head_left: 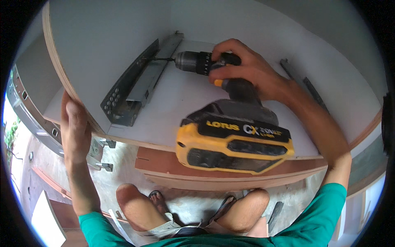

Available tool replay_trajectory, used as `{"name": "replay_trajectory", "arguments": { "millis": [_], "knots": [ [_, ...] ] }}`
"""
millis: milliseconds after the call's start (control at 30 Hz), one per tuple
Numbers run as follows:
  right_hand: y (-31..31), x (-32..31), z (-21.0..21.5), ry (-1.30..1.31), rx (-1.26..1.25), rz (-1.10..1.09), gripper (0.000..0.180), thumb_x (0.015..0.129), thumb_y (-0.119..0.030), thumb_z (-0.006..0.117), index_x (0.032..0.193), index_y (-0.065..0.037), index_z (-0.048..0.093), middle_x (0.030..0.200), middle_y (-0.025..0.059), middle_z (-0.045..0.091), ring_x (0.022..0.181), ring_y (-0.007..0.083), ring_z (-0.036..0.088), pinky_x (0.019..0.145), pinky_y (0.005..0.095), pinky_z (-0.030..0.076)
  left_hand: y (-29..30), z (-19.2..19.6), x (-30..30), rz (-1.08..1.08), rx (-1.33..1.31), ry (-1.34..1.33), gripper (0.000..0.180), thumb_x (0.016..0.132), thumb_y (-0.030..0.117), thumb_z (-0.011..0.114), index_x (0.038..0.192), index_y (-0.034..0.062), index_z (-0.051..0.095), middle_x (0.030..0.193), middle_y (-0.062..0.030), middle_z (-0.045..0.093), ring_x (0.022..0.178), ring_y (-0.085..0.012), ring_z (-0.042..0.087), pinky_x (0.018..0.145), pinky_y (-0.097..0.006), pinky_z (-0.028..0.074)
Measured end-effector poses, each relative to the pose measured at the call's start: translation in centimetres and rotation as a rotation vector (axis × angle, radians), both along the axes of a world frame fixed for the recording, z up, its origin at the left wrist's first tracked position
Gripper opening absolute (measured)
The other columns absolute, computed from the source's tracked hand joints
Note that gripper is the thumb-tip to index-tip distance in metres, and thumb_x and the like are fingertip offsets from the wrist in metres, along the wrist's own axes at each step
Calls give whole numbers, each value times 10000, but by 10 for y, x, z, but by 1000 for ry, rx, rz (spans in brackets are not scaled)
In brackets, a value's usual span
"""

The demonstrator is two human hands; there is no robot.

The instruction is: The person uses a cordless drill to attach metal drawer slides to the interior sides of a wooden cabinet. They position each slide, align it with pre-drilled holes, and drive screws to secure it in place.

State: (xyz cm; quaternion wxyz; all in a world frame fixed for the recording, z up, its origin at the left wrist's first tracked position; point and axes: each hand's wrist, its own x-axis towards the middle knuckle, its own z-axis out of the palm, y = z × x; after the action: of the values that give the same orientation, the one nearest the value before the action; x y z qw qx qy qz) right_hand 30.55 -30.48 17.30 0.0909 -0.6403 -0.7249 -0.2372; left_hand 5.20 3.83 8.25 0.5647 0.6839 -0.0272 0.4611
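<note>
My right hand (247, 68) grips a yellow and black cordless drill (197, 61), lying on its side with its battery end toward me. The drill's long, thin bit (162, 59) points left and meets the upper part of a metal drawer slide (131, 82) on the cabinet's left inner wall. A fastener at the tip is too small to make out. My left hand (76, 123) is closed at the front edge of the cabinet's left side panel (61, 68); some of its fingers are hidden. Beside the slide, a grey metal rail (154, 70) lies along the white cabinet floor.
Another metal slide (302, 84) runs along the cabinet's right side, partly behind my forearm. Below the front edge are reddish-brown boards (230, 177), just above my knees. Metal brackets (105, 166) show at lower left, and a white panel (47, 222) stands further down.
</note>
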Motion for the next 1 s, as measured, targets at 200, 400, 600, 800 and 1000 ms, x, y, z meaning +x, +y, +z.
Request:
{"name": "replay_trajectory", "arguments": {
  "millis": [200, 400, 600, 800, 1000],
  "knots": [
    [5, 15, -1, 64, -18, 1, 378, 822, -146, 869, 1183, -219, 785, 1368, 86, 553, 1322, 319, 559, 1094, 428, 515, -48, 35, -3, -128, -150, 97, 594, 1001, 392, 778, 1348, -39, 563, 1145, -87, 673, 1075, -172, 667, 999, -346, 524],
    [8, 18, 1, 15, -4, 36, 354, 826, -152, 876, 1161, -219, 786, 1360, 99, 554, 1320, 338, 556, 1099, 426, 508, -53, 38, -3, -37, -161, 101, 533, 952, 322, 843, 1298, -14, 615, 1120, -64, 678, 1017, -141, 631, 934, -298, 484],
    [16, 16, 12, -42, -73, 26, 374, 809, -112, 883, 1150, -219, 775, 1395, 105, 522, 1348, 338, 537, 1120, 445, 499, -61, 40, -2, -21, -167, 116, 496, 944, 306, 851, 1268, -7, 643, 1075, -49, 693, 996, -133, 639, 894, -279, 490],
    [13, 24, -12, 104, 59, 26, 437, 812, -53, 872, 1200, -231, 778, 1390, 114, 504, 1305, 312, 576, 1096, 424, 523, -58, 47, -3, -98, -28, 258, 308, 992, 240, 800, 1152, 1, 691, 958, 7, 677, 872, -103, 612, 800, -252, 490],
    [8, 26, -29, 132, 212, 17, 495, 827, -13, 848, 1263, -234, 770, 1390, 124, 482, 1283, 300, 598, 1097, 384, 526, -60, 45, -2, 17, 94, 197, 411, 1001, 220, 789, 1274, -1, 576, 1063, -40, 638, 927, -123, 584, 843, -278, 498]
  ]
}}
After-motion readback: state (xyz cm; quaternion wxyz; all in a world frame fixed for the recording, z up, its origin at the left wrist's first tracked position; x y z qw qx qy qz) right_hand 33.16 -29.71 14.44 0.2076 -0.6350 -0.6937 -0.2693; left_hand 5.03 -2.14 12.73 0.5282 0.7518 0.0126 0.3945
